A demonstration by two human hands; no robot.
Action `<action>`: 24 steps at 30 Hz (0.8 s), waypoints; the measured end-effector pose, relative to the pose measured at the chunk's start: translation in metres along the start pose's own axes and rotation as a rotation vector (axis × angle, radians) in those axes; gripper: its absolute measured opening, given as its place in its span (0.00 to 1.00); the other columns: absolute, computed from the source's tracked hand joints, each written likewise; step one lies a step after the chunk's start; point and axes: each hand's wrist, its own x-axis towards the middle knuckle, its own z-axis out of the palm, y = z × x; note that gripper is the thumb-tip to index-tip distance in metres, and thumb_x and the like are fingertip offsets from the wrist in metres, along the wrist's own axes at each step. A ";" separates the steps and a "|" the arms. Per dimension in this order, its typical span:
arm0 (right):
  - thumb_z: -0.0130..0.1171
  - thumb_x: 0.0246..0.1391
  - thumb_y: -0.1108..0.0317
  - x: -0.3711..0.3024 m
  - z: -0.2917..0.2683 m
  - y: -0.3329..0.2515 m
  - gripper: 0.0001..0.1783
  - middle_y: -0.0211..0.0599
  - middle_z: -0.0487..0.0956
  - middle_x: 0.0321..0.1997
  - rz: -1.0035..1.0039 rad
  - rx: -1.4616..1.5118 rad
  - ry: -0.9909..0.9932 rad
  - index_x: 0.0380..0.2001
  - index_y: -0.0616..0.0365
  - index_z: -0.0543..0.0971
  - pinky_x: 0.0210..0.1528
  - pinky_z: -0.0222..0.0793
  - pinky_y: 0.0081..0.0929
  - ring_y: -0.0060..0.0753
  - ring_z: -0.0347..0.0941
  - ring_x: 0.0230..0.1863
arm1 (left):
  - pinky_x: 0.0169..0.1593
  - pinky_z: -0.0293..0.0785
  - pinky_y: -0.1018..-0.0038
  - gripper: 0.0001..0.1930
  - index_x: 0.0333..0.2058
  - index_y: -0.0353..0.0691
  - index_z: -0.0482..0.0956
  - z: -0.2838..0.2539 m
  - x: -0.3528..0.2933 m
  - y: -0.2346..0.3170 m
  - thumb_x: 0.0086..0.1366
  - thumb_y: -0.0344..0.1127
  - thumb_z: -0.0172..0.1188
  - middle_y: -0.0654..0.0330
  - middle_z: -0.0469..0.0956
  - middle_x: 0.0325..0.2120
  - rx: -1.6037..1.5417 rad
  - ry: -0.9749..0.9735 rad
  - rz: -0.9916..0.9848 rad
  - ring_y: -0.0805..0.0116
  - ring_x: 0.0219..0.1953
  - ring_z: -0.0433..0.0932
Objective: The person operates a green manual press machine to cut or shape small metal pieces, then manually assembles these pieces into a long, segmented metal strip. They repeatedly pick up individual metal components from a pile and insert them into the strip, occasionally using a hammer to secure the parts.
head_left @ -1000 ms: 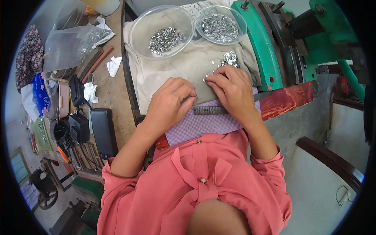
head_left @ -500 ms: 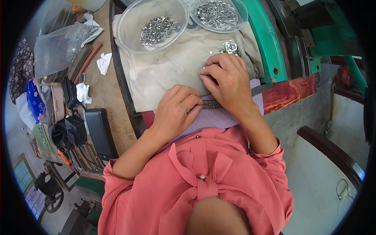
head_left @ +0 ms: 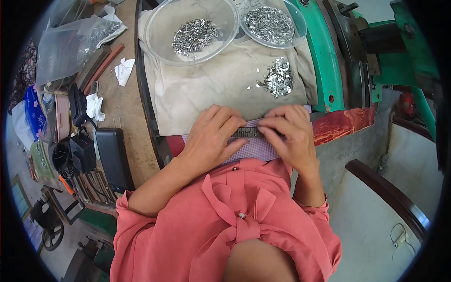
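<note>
A dark, narrow metal strip (head_left: 246, 132) with a row of small slots or pieces along it lies level over a purple checked cloth (head_left: 240, 149) at my lap. My left hand (head_left: 212, 136) grips its left end, thumb below and fingers above. At the strip's right end my right hand (head_left: 292, 134) is closed, thumb and forefinger at that end; any small part between the fingertips is hidden. Beyond the right hand, a loose pile of small flat silver metal pieces (head_left: 278, 79) rests on a beige cloth (head_left: 202, 89), with a few pieces lying apart on its left.
Two clear plastic tubs, one on the left (head_left: 151, 44) and one on the right (head_left: 300, 33), hold small metal parts at the back. A green machine frame (head_left: 324, 70) stands at right. On the left bench lie a black box (head_left: 114, 157), crumpled tissue (head_left: 124, 71) and a plastic bag (head_left: 63, 58).
My right hand has come back from beside the metal pile to the strip's right end, uncovering the pile. The left hand keeps its grip on the strip. The view has shifted slightly.
</note>
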 end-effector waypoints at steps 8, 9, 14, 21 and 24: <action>0.69 0.45 0.68 0.052 0.021 0.015 0.07 0.30 0.76 0.35 -0.116 -0.206 0.144 0.30 0.53 0.83 0.49 0.64 0.37 0.38 0.73 0.41 | 0.45 0.71 0.63 0.16 0.37 0.39 0.79 -0.003 -0.005 0.000 0.48 0.31 0.73 0.59 0.76 0.41 0.057 -0.032 0.005 0.56 0.42 0.74; 0.69 0.45 0.68 0.056 0.023 0.015 0.07 0.30 0.76 0.36 -0.125 -0.235 0.141 0.30 0.53 0.82 0.50 0.64 0.37 0.38 0.72 0.40 | 0.45 0.71 0.63 0.16 0.36 0.39 0.79 -0.003 -0.006 0.000 0.48 0.31 0.73 0.59 0.76 0.41 0.063 -0.035 0.002 0.56 0.42 0.74; 0.70 0.42 0.67 0.060 0.029 0.014 0.08 0.30 0.76 0.37 -0.167 -0.193 0.116 0.27 0.53 0.82 0.51 0.64 0.38 0.38 0.72 0.41 | 0.45 0.71 0.63 0.16 0.36 0.39 0.79 -0.007 -0.004 0.000 0.47 0.30 0.73 0.59 0.76 0.40 0.077 -0.039 0.003 0.56 0.42 0.74; 0.70 0.42 0.68 0.052 0.027 0.013 0.07 0.30 0.76 0.37 -0.124 -0.201 0.135 0.27 0.53 0.82 0.52 0.63 0.38 0.38 0.71 0.43 | 0.44 0.71 0.64 0.15 0.35 0.41 0.79 0.000 -0.001 0.004 0.48 0.31 0.72 0.60 0.77 0.37 0.052 -0.020 0.030 0.57 0.40 0.74; 0.70 0.42 0.68 0.048 0.023 0.013 0.07 0.29 0.76 0.38 -0.149 -0.150 0.090 0.28 0.53 0.82 0.53 0.62 0.39 0.38 0.71 0.43 | 0.43 0.71 0.64 0.13 0.33 0.41 0.78 0.007 0.000 0.004 0.48 0.30 0.72 0.61 0.77 0.36 0.050 0.000 0.063 0.58 0.40 0.74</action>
